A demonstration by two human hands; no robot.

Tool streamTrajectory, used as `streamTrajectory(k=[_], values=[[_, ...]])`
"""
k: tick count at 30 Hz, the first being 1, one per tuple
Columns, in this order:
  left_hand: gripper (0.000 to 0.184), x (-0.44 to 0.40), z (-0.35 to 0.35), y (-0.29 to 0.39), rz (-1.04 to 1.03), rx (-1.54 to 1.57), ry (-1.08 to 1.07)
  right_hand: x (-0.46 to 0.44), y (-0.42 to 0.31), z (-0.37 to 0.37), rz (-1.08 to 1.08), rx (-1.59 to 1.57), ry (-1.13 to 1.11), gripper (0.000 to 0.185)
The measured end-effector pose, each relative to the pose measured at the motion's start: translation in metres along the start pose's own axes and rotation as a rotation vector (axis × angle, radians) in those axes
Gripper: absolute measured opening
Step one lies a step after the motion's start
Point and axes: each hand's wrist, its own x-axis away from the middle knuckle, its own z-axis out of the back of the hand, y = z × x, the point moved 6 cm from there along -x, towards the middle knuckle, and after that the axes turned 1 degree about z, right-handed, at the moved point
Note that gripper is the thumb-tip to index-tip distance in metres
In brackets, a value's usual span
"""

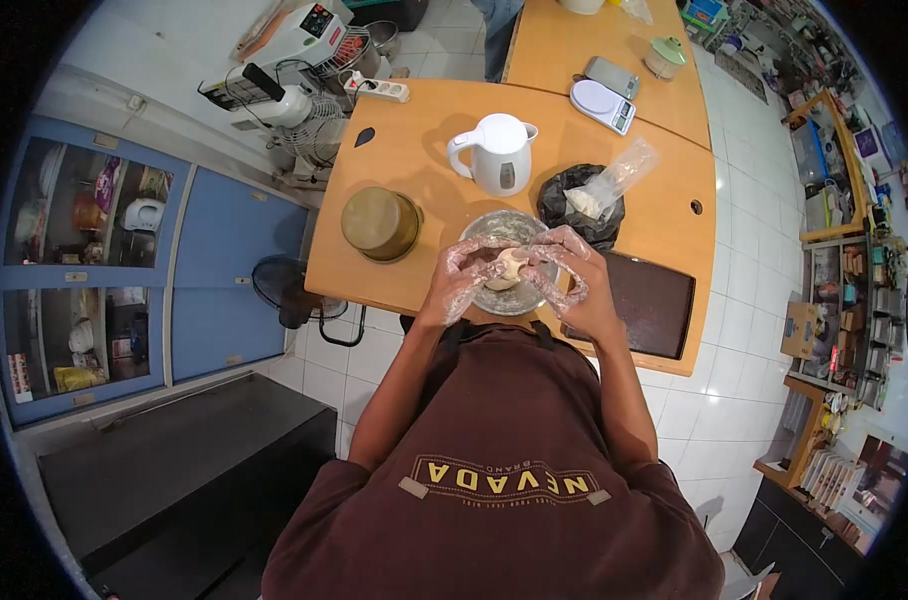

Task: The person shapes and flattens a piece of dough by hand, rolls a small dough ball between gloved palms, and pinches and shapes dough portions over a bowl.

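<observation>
A small pale ball of dough (511,268) sits between my two hands, above a round metal bowl (492,222) dusted with flour. My left hand (464,276) has its fingers closed against the dough's left side. From the right, my right hand (578,268) presses its fingertips on the dough. Both hands are coated with white flour or dough bits. My hands partly cover the bowl and the dough, so the bowl's contents are only partly visible.
A white electric kettle (501,155) stands behind the bowl. A brown-gold container (379,224) is at left. To the right are a black plastic bag (559,197), a clear bag of white powder (604,190) and a dark tray (644,303). Kitchen scales (602,105) lie farther back.
</observation>
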Motion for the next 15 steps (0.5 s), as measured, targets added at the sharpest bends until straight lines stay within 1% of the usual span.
streamTrajectory(k=[2, 5, 8, 11, 14, 15], values=[[0.039, 0.001, -0.003, 0.003, 0.006, -0.017, 0.002, 0.005, 0.007, -0.001, -0.01, 0.011, -0.047, 0.027], [0.039, -0.001, 0.015, -0.016, 0.03, 0.013, 0.008, 0.006, 0.009, 0.001, -0.037, 0.039, -0.036, 0.027], [0.04, -0.001, 0.007, -0.007, 0.029, -0.056, 0.016, 0.0, -0.001, 0.001, 0.007, 0.04, 0.038, 0.022], [0.043, -0.001, -0.006, 0.007, -0.015, -0.072, 0.046, -0.001, -0.002, 0.001, -0.006, -0.024, 0.086, 0.023], [0.046, 0.0, -0.006, 0.011, -0.088, -0.067, 0.086, 0.005, 0.007, 0.001, -0.102, -0.02, 0.109, 0.023], [0.046, -0.001, -0.007, 0.011, -0.098, -0.063, 0.083, 0.005, 0.005, 0.001, -0.087, 0.004, 0.114, 0.023]])
